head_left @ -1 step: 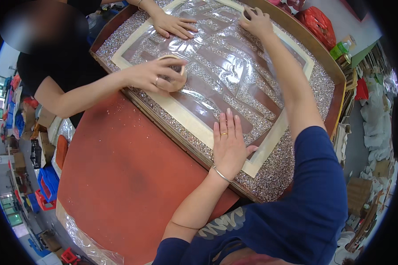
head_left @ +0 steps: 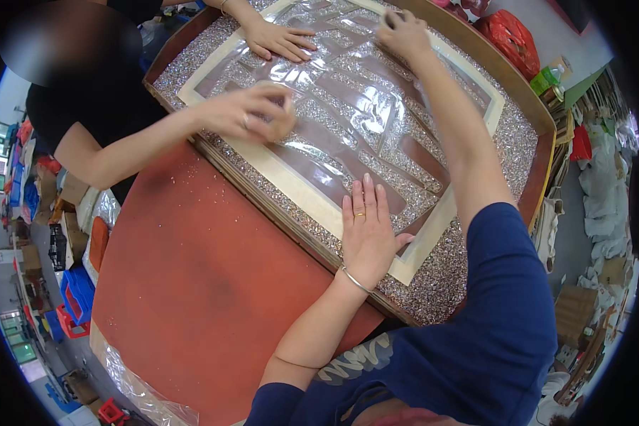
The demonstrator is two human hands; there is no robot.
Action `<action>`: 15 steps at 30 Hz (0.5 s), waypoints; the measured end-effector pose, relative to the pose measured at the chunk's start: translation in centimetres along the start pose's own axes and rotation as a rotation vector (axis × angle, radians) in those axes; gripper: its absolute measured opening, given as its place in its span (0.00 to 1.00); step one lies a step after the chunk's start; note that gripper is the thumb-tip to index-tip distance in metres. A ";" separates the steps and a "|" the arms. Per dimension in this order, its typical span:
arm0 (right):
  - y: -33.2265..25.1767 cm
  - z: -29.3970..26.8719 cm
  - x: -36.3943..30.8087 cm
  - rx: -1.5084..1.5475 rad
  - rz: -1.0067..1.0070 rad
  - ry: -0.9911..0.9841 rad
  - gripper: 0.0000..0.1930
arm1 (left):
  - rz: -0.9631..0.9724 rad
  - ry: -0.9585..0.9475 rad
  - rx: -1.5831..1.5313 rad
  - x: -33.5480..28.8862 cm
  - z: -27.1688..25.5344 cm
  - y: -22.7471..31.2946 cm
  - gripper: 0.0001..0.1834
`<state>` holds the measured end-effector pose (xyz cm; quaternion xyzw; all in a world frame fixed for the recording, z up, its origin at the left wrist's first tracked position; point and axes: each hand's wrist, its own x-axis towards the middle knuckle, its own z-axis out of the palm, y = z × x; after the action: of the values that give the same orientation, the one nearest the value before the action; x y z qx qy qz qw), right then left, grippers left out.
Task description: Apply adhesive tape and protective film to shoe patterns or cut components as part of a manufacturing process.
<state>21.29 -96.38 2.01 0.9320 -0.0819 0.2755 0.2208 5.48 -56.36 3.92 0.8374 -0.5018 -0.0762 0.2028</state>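
Note:
A clear plastic stencil sheet [head_left: 323, 174] with a cream border [head_left: 284, 174] and several long cut-outs lies over glittery flakes [head_left: 437, 295] in a shallow wood-rimmed tray. My left hand [head_left: 368, 231] is flat on the sheet's near corner, fingers stretched out. At the far right edge, my right hand [head_left: 408, 39] curls around a round thing with a dark middle, which looks like a roll of tape [head_left: 389, 21]; my fingers partly hide it. Across from me, a co-worker's hand [head_left: 238, 113] grips a similar cream roll [head_left: 285, 121], and their other hand [head_left: 280, 41] rests flat on the sheet.
The tray's raised rim [head_left: 544, 160] runs along the right side. A reddish board [head_left: 213, 284] with scattered flakes adjoins the tray at left. Beyond the rim stand a red plastic bag [head_left: 510, 46] and a green bottle [head_left: 544, 82]. Blue crates [head_left: 77, 295] stand far left.
My right hand has shifted slightly up and to the left with the roll, its forearm following. The co-worker's gripping hand has moved slightly left and up. My left hand stays put.

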 end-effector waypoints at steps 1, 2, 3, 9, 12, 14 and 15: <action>-1.4 1.4 0.4 0.080 0.291 0.012 0.19 | 0.008 0.002 -0.011 0.1 0.0 0.0 0.53; -8.8 -1.1 2.0 0.185 0.166 -0.011 0.20 | -0.052 -0.001 0.002 -0.9 -0.1 -1.4 0.53; -14.4 -6.1 2.9 0.261 0.040 -0.016 0.21 | -0.090 0.004 0.015 -1.4 -0.3 -2.1 0.53; -7.6 -3.3 0.5 0.285 0.165 -0.052 0.19 | -0.044 0.033 -0.023 -0.8 -0.5 -0.7 0.52; -7.9 -6.2 3.1 -0.086 0.002 -0.295 0.17 | -0.072 0.030 -0.013 -1.2 -0.3 -1.2 0.52; -11.8 -4.1 2.4 0.221 -0.001 -0.085 0.20 | -0.052 0.033 -0.013 -0.9 -0.1 -0.9 0.52; -16.5 -5.2 1.6 0.520 0.004 -0.012 0.22 | -0.090 0.038 -0.007 -0.9 -0.1 -1.4 0.52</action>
<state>24.62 -79.42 0.74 0.9589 -0.0115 0.2822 -0.0272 6.15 -54.97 3.33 0.8597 -0.4594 -0.0710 0.2116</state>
